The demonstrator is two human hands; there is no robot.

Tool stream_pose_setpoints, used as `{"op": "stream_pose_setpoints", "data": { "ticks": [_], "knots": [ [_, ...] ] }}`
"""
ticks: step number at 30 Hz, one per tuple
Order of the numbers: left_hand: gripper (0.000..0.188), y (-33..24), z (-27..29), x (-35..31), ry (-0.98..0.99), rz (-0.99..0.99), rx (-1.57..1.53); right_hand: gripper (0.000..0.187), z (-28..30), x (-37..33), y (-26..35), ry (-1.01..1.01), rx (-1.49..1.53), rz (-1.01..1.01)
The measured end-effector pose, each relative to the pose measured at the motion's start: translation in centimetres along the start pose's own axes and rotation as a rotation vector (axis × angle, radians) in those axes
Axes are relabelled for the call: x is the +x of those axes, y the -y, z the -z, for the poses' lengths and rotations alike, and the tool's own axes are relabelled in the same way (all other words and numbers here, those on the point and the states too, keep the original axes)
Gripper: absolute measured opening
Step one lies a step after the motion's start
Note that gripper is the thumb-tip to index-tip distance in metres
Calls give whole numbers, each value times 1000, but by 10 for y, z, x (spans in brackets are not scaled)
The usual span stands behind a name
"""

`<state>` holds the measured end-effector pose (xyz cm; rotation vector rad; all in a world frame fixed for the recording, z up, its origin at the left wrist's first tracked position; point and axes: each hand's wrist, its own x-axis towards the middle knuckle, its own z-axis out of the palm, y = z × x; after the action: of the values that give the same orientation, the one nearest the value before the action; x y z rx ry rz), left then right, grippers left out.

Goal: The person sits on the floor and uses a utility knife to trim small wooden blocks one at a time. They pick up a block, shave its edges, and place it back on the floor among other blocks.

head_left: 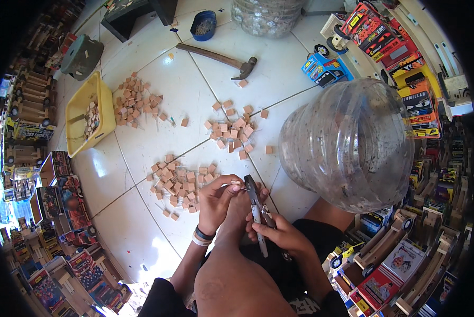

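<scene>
My left hand (219, 202) is closed, pinching a small pale wooden block (236, 183) at its fingertips. A thin metal pin seems to reach from the block toward the pliers. My right hand (283, 234) is wrapped round the handles of a pair of pliers (256, 206), whose dark jaws point away from me, close to the left fingertips. Whether the jaws grip the pin is too small to tell. Both hands are above my bare foot and leg. Just left of my left hand lies a pile of small wooden blocks (176, 182), some with pins in them.
More wooden blocks (234, 129) lie scattered on the white tiles. Farther off are a hammer (216, 57), a blue tin of nails (203, 26) and a yellow basin (107, 113). A large clear plastic bottle (321, 142) stands right. Wooden toy trucks (86, 269) are stacked on both sides.
</scene>
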<state>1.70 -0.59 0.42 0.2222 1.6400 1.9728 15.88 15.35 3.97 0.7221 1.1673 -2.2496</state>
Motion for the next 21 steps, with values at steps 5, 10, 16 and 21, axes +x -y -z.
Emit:
{"op": "stream_pose_setpoints", "data": {
  "ticks": [5,10,16,21],
  "knots": [
    [14,0,3,4,33,-37,55,21,-8,10,-20,-137,-121,18],
    [13,5,8,6,47,-34,57,28,-6,16,-38,-262,-279,126],
    [17,7,10,6,116,-123,10,43,0,24,-36,-587,-831,170],
    [26,7,-3,13,-49,15,320,54,14,26,-34,-648,-757,254]
  ]
}}
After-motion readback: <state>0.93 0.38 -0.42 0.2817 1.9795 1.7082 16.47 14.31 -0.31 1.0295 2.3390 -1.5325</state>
